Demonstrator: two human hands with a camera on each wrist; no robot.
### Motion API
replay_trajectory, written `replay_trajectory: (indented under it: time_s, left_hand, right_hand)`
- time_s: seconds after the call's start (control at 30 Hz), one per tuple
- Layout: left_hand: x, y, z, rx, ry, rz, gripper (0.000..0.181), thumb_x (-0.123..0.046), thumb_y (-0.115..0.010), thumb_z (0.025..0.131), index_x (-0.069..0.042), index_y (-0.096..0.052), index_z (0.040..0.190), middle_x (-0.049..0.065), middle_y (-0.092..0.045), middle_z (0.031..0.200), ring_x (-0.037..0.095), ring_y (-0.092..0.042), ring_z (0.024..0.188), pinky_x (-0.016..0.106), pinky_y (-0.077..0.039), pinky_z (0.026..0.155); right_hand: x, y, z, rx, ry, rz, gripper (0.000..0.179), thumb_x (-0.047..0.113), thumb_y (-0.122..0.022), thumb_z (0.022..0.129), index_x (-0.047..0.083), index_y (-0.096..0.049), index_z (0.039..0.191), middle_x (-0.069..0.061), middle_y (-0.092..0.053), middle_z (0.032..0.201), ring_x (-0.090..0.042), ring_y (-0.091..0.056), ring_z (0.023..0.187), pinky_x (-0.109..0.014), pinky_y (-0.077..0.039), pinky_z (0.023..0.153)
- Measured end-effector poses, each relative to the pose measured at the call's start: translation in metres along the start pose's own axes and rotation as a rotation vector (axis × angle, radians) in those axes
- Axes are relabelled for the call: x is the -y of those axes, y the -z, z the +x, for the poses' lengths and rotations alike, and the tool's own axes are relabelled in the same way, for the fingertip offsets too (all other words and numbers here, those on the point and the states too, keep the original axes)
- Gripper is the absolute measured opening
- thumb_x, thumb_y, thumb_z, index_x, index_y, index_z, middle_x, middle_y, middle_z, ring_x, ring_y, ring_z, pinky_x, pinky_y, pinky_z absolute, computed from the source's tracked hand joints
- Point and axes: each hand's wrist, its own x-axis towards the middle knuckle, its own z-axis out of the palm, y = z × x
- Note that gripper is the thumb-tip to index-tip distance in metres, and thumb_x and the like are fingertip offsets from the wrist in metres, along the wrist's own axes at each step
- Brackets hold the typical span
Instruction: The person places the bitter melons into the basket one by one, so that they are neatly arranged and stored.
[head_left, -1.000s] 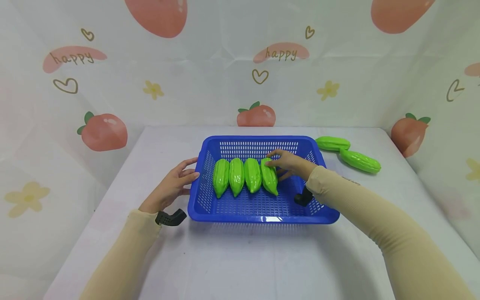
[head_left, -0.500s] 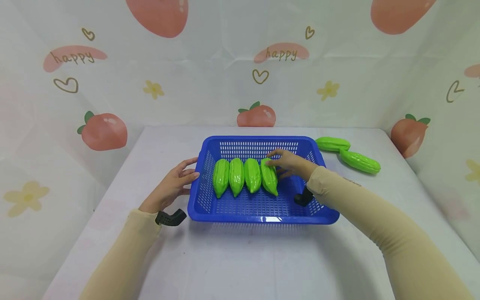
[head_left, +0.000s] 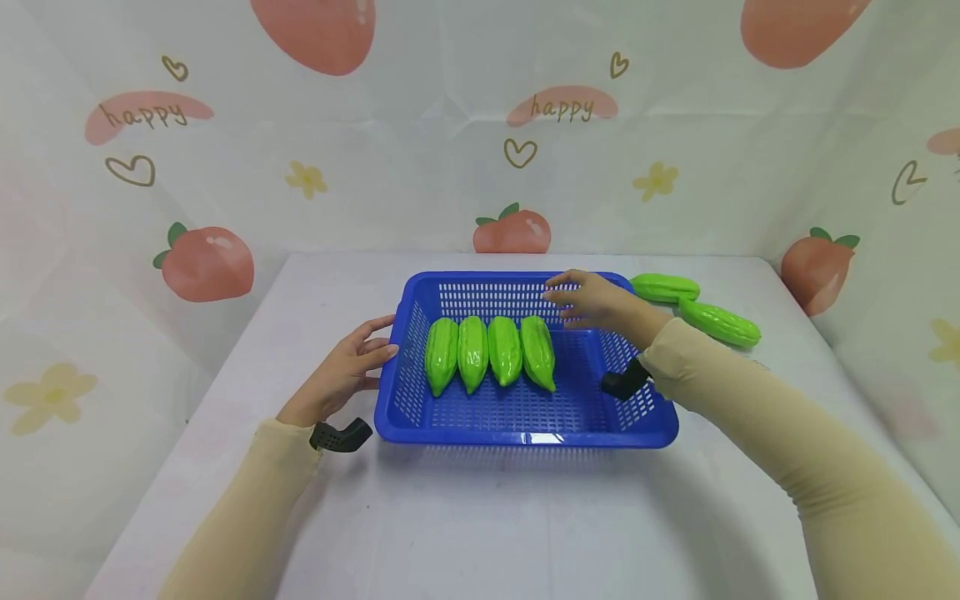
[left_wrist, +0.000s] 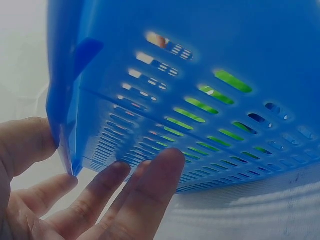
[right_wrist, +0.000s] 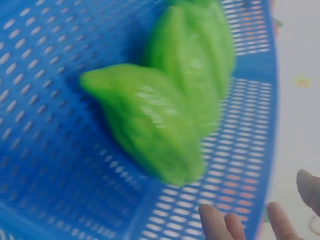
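Note:
A row of several bright green bitter melons [head_left: 506, 351] lies in a blue plastic basket [head_left: 525, 437] with slotted walls. My left hand [head_left: 341, 371] holds the basket's left side, the thumb at the rim [left_wrist: 62, 125] and the other fingers [left_wrist: 162, 172] against the outer wall below it. Over the basket's back right part, my right hand [head_left: 592, 300] hovers with spread fingers and nothing in them. The rightmost bitter melon [right_wrist: 145, 120] lies nearest to it, apart from the fingertips [right_wrist: 215, 220] in the right wrist view.
Two more bitter melons, one at the back [head_left: 666, 287] and one in front of it [head_left: 720, 322], lie on the white-covered table [head_left: 495, 533] right of the basket. A white fruit-printed cloth [head_left: 420, 183] hangs behind and at the sides.
My right hand has let go of the rightmost bitter melon and moved up, back and to the right. The left hand and the basket have stayed in place.

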Motion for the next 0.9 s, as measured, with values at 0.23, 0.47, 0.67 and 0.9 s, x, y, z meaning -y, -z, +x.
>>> replay_trajectory:
  time_s: [0.23,0.47,0.67,0.9]
  left_hand:
    - [0.000,0.001,0.000,0.005,-0.002,0.004,0.074,-0.037,-0.062,0.094,-0.022,-0.022,0.153,0.019,-0.050,0.140,0.030,-0.063,0.111,0.053,-0.052,0.092]
    - [0.001,0.001,0.001,0.001,-0.006,0.013,0.075,-0.039,-0.063,0.093,-0.023,-0.022,0.153,0.019,-0.052,0.138,0.030,-0.063,0.111,0.054,-0.051,0.093]
    - [0.002,0.001,0.000,-0.006,0.012,0.010,0.076,-0.040,-0.065,0.091,-0.025,-0.023,0.153,0.017,-0.052,0.139,0.030,-0.063,0.112,0.053,-0.051,0.093]
    - [0.001,0.001,0.001,-0.004,0.014,0.006,0.076,-0.039,-0.065,0.092,-0.024,-0.023,0.153,0.018,-0.051,0.139,0.030,-0.063,0.111,0.053,-0.052,0.093]
  right_hand:
    - [0.022,0.016,-0.027,0.011,0.069,0.046,0.050,0.018,-0.049,0.102,0.006,-0.031,0.148,-0.025,-0.033,0.146,-0.035,-0.047,0.124,-0.049,-0.039,0.110]
    - [0.038,0.057,-0.057,0.028,0.159,0.135,0.048,0.026,-0.050,0.101,0.009,-0.034,0.142,-0.019,-0.033,0.144,-0.026,-0.052,0.121,-0.040,-0.044,0.104]
    - [0.035,0.105,-0.074,-0.021,0.196,0.278,0.042,0.029,-0.058,0.096,0.016,-0.040,0.132,-0.010,-0.043,0.130,-0.011,-0.067,0.096,-0.029,-0.058,0.083]
    - [0.005,0.156,-0.086,-0.063,0.209,0.435,0.039,0.027,-0.055,0.098,0.021,-0.041,0.133,-0.007,-0.039,0.132,-0.013,-0.068,0.094,-0.031,-0.059,0.078]
